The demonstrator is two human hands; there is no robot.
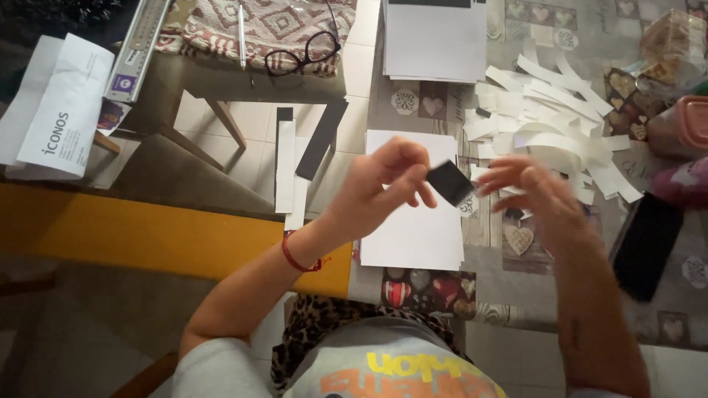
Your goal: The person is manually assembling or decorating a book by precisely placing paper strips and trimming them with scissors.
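A small black square piece of card [450, 182] is held up over a stack of white paper sheets [417, 236] on the table. My left hand [383, 184] pinches the card's left edge between thumb and fingers; a red string bracelet circles that wrist. My right hand [527, 188] hovers at the card's right corner with fingers spread, blurred, and touches or nearly touches it. Behind my right hand lies a heap of white paper strips [557, 118].
A patterned tablecloth [516, 273] covers the table. A black phone [647, 243] lies at the right, a plastic tub [689, 125] beyond it. More white sheets [434, 40] sit at the back. A chair carries glasses [302, 53], a pen and a metal ruler [136, 48]. Black and white strips [286, 158] lie on the floor.
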